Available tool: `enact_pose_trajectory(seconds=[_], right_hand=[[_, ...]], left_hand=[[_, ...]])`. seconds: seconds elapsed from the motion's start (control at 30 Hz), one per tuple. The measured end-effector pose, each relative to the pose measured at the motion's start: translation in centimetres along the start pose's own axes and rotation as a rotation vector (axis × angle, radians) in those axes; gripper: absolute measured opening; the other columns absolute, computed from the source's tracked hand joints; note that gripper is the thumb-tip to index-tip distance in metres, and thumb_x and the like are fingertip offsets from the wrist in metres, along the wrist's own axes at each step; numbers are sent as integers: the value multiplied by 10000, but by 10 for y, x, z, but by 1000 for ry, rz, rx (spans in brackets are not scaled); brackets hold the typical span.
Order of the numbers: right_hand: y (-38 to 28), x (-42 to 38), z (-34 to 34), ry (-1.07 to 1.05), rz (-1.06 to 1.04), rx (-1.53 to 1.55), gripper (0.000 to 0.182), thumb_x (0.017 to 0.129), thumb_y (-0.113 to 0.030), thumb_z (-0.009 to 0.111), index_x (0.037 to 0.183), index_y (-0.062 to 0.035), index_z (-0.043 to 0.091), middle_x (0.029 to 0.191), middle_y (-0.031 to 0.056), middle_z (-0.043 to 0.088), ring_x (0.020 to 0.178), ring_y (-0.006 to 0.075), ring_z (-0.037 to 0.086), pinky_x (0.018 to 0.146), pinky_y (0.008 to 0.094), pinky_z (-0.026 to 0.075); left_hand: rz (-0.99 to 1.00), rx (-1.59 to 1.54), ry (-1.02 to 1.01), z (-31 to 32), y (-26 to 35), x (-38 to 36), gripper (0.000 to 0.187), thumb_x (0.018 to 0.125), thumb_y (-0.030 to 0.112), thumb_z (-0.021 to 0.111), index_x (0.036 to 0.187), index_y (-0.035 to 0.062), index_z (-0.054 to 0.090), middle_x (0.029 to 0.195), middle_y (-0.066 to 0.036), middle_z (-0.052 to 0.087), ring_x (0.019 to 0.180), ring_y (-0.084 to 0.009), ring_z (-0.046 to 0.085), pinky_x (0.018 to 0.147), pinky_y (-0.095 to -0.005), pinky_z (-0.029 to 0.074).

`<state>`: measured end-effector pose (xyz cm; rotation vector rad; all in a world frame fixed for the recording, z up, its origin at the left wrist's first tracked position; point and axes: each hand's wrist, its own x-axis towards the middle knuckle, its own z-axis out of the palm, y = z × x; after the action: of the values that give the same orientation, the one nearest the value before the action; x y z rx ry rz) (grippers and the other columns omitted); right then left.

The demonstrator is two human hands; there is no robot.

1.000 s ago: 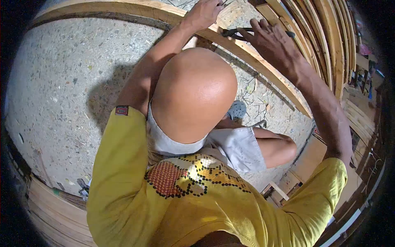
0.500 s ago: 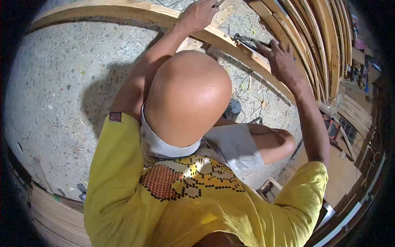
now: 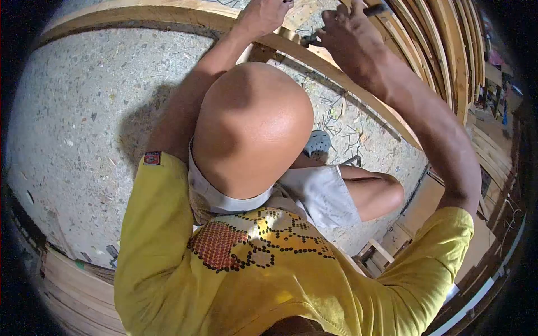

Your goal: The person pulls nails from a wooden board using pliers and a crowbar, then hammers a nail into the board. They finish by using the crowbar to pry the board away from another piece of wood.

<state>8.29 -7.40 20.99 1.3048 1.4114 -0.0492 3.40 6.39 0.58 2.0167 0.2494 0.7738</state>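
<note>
At the top of the view, my left hand (image 3: 262,19) is closed in a pinch over the long wooden beam (image 3: 185,17); something small and dark shows at its fingertips, too small to name. My right hand (image 3: 350,39) is wrapped round a dark tool (image 3: 374,10) that looks like a hammer. One end of the tool sticks out past the hand at the upper right, and a metal part shows on the left, just above the beam. The fingers partly hide the tool.
Long wooden strips (image 3: 443,50) are stacked at the upper right. Dark nail-like pieces (image 3: 342,120) are strewn on the speckled floor (image 3: 73,123) beside a grey perforated shoe (image 3: 318,143). Boards (image 3: 78,285) lie at the lower left, and a small wooden frame (image 3: 374,257) at the lower right.
My right hand has moved left and up with the dark tool, nearer to my left hand, and its fingers have closed further round it. My left hand has shifted slightly up and left.
</note>
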Motion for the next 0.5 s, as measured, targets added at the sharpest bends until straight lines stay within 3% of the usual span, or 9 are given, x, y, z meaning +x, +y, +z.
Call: enact_pose_trajectory(seconds=[0.13, 0.2, 0.23, 0.27, 0.33, 0.5], right_hand=[[5, 12, -21, -127, -84, 12, 309, 960, -236, 597, 1182, -82, 747, 1169, 140, 672, 1224, 335, 595, 1166, 804, 144], [4, 15, -9, 39, -24, 38, 314, 970, -234, 585, 1197, -83, 741, 1205, 146, 659, 1241, 341, 589, 1170, 798, 145], [15, 11, -25, -126, -91, 98, 328, 992, -241, 564, 1243, -100, 722, 1261, 149, 633, 1250, 346, 583, 1160, 809, 143], [10, 31, 12, -96, 4, 94, 343, 1017, -259, 541, 1295, -133, 698, 1308, 150, 607, 1264, 349, 575, 1146, 824, 146], [19, 22, 12, -131, -26, 218, 351, 1028, -283, 533, 1312, -150, 691, 1326, 146, 599, 1279, 353, 567, 1146, 826, 142], [13, 12, 7, -182, -40, 115, 364, 1027, -293, 536, 1329, -149, 680, 1336, 143, 595, 1302, 357, 550, 1154, 819, 136]], left_hand=[[-26, 17, -37, -3, 3, 0, 182, 1018, 162, 535, 973, -12, 510, 881, -245, 521, 810, -475, 540, 718, -528, 439], [-14, 25, -36, -3, 2, -1, 183, 1020, 164, 533, 974, -12, 510, 886, -244, 522, 811, -470, 540, 722, -528, 439], [42, 23, -4, -2, -1, -2, 184, 1020, 165, 535, 974, -12, 509, 885, -241, 519, 808, -464, 541, 722, -527, 438], [98, 20, 28, -2, -5, -2, 186, 1020, 166, 536, 975, -12, 509, 884, -239, 516, 805, -458, 542, 722, -526, 437], [45, 27, 4, -1, -4, 0, 188, 1019, 168, 541, 976, -12, 508, 883, -238, 515, 807, -457, 544, 721, -526, 436], [-18, 16, -38, 1, 0, 1, 188, 1014, 162, 551, 965, -14, 507, 872, -235, 515, 798, -458, 545, 710, -526, 433]])
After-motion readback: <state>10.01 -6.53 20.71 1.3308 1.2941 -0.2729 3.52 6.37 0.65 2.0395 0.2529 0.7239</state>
